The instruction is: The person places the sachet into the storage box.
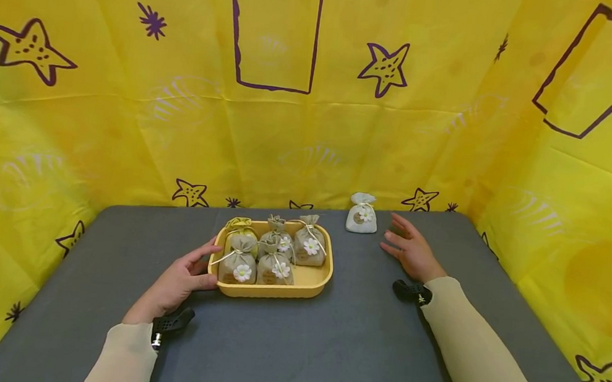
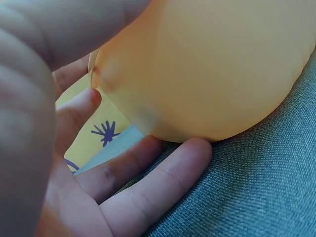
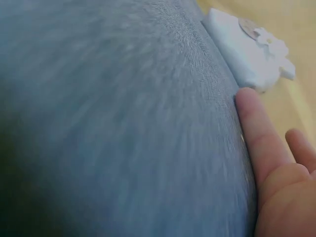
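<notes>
A yellow tray (image 1: 307,291) lies on the table with several small drawstring sachets in it. Most are beige with a white flower, like the sachet (image 1: 238,265) at the front left; a yellow sachet (image 1: 236,228) sits behind it. My left hand (image 1: 179,280) holds the tray's left end, thumb at the front and fingers round the side; the tray's end wall (image 2: 207,74) fills much of the left wrist view. A white sachet (image 1: 362,215) stands upright at the table's back. Just right of it is my right hand (image 1: 413,250), fingers extended and apart from the sachet (image 3: 242,49).
The grey table (image 1: 322,354) carries the tray and the white sachet. A yellow curtain (image 1: 267,131) with purple starfish drawings rises right behind the table's back edge and along both sides. Black wrist cameras (image 1: 410,291) are strapped to both wrists.
</notes>
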`<state>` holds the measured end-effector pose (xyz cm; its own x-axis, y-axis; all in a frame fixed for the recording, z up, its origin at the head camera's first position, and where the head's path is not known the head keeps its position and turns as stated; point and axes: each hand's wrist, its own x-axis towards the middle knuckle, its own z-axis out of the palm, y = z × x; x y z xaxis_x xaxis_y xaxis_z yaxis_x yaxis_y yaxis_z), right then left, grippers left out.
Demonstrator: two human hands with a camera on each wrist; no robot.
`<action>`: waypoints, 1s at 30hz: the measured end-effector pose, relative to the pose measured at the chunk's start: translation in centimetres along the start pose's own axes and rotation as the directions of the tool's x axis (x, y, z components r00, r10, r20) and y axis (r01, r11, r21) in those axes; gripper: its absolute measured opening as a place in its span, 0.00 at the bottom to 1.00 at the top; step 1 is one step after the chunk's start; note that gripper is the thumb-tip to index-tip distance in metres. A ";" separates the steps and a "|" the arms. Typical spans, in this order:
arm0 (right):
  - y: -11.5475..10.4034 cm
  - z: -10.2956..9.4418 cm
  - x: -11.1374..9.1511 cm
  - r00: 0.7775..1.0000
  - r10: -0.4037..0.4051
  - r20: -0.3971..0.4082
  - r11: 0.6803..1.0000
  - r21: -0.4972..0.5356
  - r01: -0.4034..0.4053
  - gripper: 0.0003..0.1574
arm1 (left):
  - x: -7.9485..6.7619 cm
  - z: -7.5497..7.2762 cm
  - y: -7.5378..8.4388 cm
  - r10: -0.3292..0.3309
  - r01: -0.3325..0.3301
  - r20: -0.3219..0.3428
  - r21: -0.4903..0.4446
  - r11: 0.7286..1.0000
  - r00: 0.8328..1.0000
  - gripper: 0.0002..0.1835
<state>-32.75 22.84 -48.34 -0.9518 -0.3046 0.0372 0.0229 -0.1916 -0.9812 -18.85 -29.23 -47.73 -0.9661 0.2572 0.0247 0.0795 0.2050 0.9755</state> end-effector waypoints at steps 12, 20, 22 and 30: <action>0.3 1.4 3.4 0.999 0.023 -0.042 0.997 -0.073 -0.026 0.47 | 0.1 0.1 -0.1 -0.010 0.009 -0.006 -0.006 1.000 1.000 0.33; 0.1 2.0 4.9 0.998 0.062 -0.027 0.970 -0.236 -0.067 0.47 | 0.1 0.1 0.1 -0.029 0.029 -0.007 -0.005 1.000 1.000 0.34; 0.1 2.1 5.2 0.997 0.074 -0.019 0.953 -0.292 -0.076 0.46 | 0.1 0.1 0.1 -0.042 0.042 -0.011 -0.008 0.999 0.999 0.34; 0.5 2.6 5.5 0.998 0.056 -0.041 0.913 -0.403 -0.068 0.31 | 0.0 0.1 0.4 -0.058 0.058 -0.014 -0.016 0.998 0.998 0.34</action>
<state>-37.19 18.64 -48.10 -0.9608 -0.2761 -0.0258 -0.0375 0.2217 -0.9744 -18.74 -29.05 -47.41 -0.9723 0.2319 -0.0290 0.0196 0.2047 0.9786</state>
